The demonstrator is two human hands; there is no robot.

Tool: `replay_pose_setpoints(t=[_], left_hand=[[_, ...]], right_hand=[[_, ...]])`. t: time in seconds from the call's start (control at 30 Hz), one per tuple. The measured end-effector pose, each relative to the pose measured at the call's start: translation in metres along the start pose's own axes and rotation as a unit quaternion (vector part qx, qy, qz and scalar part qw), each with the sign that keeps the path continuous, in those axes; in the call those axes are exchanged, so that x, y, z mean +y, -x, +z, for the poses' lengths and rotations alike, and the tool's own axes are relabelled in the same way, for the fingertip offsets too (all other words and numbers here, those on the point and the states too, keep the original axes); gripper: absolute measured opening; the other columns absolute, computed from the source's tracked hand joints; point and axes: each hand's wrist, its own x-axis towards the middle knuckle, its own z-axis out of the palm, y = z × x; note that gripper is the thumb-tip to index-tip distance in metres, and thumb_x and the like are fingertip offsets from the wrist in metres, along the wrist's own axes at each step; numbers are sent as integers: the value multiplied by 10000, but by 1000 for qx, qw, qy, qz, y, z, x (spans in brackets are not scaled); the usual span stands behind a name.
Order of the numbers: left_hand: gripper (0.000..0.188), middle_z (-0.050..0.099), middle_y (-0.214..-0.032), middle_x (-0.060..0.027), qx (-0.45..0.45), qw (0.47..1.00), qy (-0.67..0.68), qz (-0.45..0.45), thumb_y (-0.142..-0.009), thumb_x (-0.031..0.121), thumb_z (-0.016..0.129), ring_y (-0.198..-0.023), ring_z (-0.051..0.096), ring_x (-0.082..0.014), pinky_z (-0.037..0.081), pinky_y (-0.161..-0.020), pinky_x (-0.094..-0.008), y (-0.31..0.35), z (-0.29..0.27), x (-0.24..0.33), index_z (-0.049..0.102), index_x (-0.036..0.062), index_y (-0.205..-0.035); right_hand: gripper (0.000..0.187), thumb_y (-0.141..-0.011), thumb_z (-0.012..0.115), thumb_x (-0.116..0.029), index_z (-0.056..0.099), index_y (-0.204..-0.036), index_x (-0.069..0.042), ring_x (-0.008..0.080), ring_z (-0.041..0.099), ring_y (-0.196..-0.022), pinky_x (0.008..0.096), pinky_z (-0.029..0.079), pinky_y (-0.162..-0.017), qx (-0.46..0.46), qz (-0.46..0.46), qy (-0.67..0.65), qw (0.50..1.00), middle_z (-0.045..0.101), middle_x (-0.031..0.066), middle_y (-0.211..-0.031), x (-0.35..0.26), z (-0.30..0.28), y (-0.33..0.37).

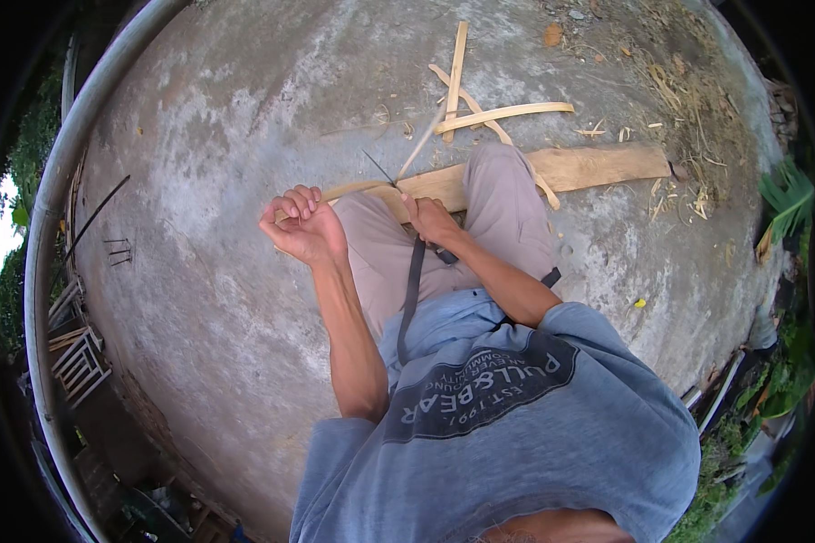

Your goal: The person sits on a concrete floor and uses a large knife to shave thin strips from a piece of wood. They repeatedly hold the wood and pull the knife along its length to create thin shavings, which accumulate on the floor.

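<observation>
My left hand is raised over my left knee, palm up, its fingers curled round one end of a pale bamboo-like strip. That strip runs right to the knife in my right hand. The narrow dark blade points up and left, and the strip meets it just ahead of my right fingers. A thin, blurred length of strip rises beyond the blade. Much of the knife's handle is hidden in my grip. Under the hands, a long wooden board lies across the ground, partly covered by my legs.
Several cut strips lie crossed on the concrete floor beyond the board. Shavings are scattered by the board's right end. A dark strap hangs between my arms. A curved metal pipe borders the far left.
</observation>
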Motion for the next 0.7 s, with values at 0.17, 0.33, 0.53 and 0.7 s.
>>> replay_pose_setpoints(t=[0.17, 0.33, 0.53, 0.7], left_hand=[[385, 309, -589, -17, 13, 1000, 7, 7, -871, 305, 552, -637, 331, -165, 308, -703, -334, -10, -5, 9, 370, 128, -581], [389, 307, -580, -6, 25, 1000, 3, 3, -892, 301, 521, -626, 323, -155, 310, -691, -327, -10, 5, 3, 353, 135, -583], [390, 298, -557, -7, 51, 998, 14, 16, -868, 298, 541, -614, 313, -162, 314, -700, -336, -10, -4, 8, 348, 140, -569], [385, 297, -546, -7, 72, 997, 26, 30, -858, 300, 552, -611, 320, -163, 319, -707, -335, -15, -7, 15, 351, 148, -567]], right_hand=[[719, -1083, 295, -481, 667, -898, 105, 538, 638, -918, 555, 495, -884, 34, -90, 18, 995, 651, 385, -887, -25, -7, 16], [749, -1083, 287, -497, 626, -760, 88, 379, 649, -631, 476, 544, -666, -16, 18, -48, 999, 633, 258, -655, 0, -6, -16], [773, -1082, 275, -507, 615, -713, 82, 281, 651, -493, 408, 574, -546, -43, -6, -28, 999, 613, 185, -563, 6, -9, -15], [774, -1072, 276, -534, 642, -780, 83, 332, 659, -610, 446, 556, -672, -108, 103, -19, 989, 640, 208, -624, 10, -1, -39]])
